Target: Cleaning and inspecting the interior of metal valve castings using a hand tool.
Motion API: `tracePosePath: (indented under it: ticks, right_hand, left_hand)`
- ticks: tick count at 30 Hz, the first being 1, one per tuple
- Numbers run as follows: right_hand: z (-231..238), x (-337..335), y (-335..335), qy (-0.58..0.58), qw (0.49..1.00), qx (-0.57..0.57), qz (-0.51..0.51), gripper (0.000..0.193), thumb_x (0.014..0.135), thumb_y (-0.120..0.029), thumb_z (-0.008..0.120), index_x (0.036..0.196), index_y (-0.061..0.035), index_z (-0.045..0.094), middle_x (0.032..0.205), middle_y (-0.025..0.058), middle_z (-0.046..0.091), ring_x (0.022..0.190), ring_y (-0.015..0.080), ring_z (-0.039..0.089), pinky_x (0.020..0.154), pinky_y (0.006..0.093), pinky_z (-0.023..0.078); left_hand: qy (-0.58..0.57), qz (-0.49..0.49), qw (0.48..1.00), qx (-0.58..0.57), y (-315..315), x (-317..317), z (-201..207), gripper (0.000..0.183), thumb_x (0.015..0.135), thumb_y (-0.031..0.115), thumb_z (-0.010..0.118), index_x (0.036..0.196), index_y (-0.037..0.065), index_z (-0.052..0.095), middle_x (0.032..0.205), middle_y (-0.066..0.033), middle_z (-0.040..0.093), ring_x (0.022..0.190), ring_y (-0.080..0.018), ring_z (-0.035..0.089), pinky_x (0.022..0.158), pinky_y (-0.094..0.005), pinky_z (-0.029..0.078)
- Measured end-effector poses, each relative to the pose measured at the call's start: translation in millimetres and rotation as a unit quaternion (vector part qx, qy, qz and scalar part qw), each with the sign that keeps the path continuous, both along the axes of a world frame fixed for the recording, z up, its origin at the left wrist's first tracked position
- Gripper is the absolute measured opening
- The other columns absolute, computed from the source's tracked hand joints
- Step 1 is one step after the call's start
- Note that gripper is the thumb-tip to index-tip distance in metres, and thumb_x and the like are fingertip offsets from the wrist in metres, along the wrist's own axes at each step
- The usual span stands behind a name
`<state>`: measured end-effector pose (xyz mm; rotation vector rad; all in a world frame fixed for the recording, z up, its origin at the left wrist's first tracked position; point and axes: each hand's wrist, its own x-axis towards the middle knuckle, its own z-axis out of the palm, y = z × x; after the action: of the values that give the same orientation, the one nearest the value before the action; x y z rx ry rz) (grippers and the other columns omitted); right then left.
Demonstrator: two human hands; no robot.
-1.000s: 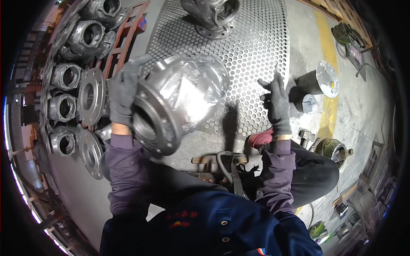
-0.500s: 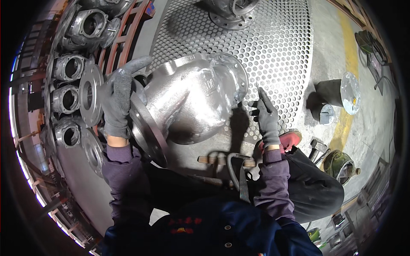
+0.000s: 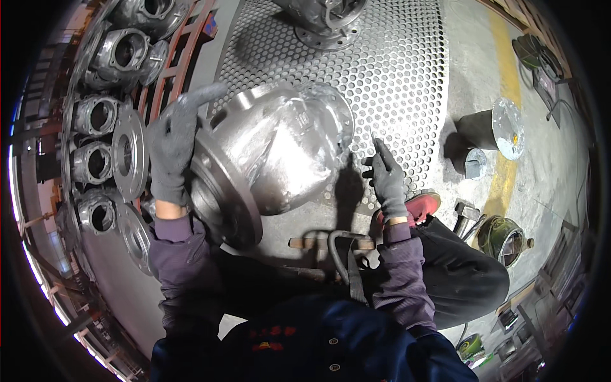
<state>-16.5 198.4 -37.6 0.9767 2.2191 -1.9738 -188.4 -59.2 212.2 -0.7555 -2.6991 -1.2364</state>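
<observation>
A large silvery valve casting (image 3: 286,153) lies tilted in front of me, its wide flange (image 3: 245,197) toward my left knee. Another, smaller flanged end (image 3: 344,114) points to the far right, over a perforated metal plate. My left hand (image 3: 173,137), in a grey glove, is at the wide flange's upper left edge; one finger stretches out along it, and the others are partly hidden. To the right of the casting, apart from it, is my gloved right hand (image 3: 388,175), fingers spread. A thin pointed tip shows at its index finger, too small to name.
Several more castings (image 3: 98,118) and flat ring flanges (image 3: 130,153) line the left side by a red rack (image 3: 184,57). Another casting stands on the perforated plate (image 3: 401,70). A capped cylinder (image 3: 508,130), a hammer (image 3: 468,216) and a green round part (image 3: 499,239) are at right.
The valve casting has turned a little, its wide flange shifting toward me and raised marks on its side going out of sight. The whole view has slid slightly; both hands keep about their places.
</observation>
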Motion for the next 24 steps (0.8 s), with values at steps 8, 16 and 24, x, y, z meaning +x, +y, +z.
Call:
tracePosePath:
  ticks: [8, 16, 24]
  right_hand:
    - [-1.4, -8.9, 0.8, 0.050, 0.998, -0.041, -0.027, 0.038, 0.097, -0.014, 0.046, 0.131, 0.0011, 0.048, 0.126, 0.0163, 0.058, 0.117, 0.0209, 0.053, 0.098, 0.0307, 0.040]
    - [-23.9, -9.3, 3.9, 0.075, 0.997, -0.010, -0.026, 0.038, 0.097, -0.016, 0.047, 0.129, 0.0043, 0.049, 0.126, 0.0168, 0.057, 0.116, 0.0209, 0.053, 0.099, 0.0302, 0.040]
    - [15.7, -15.7, 17.0, 0.033, 0.979, -0.166, -0.110, 0.039, 0.099, -0.017, 0.044, 0.135, -0.0043, 0.045, 0.087, 0.0065, 0.065, 0.064, 0.0087, 0.058, 0.058, 0.0229, 0.050]
  left_hand:
    - [-0.099, 0.109, 0.988, -0.044, -6.5, 24.7, 9.5, 0.050, 0.100, 0.034, 0.033, 0.108, -0.004, 0.065, 0.052, -0.0004, 0.051, 0.045, -0.0063, 0.045, 0.046, -0.0195, 0.034]
    - [-0.104, 0.164, 0.980, -0.048, 11.6, 11.2, 11.9, 0.056, 0.100, 0.039, 0.030, 0.109, -0.006, 0.063, 0.047, 0.0012, 0.044, 0.043, -0.0049, 0.042, 0.046, -0.0205, 0.033]
    - [0.043, 0.069, 0.989, -0.122, 17.6, -39.3, 11.3, 0.051, 0.100, 0.038, 0.036, 0.103, -0.002, 0.068, 0.105, -0.0106, 0.068, 0.098, -0.0183, 0.060, 0.093, -0.0299, 0.042]
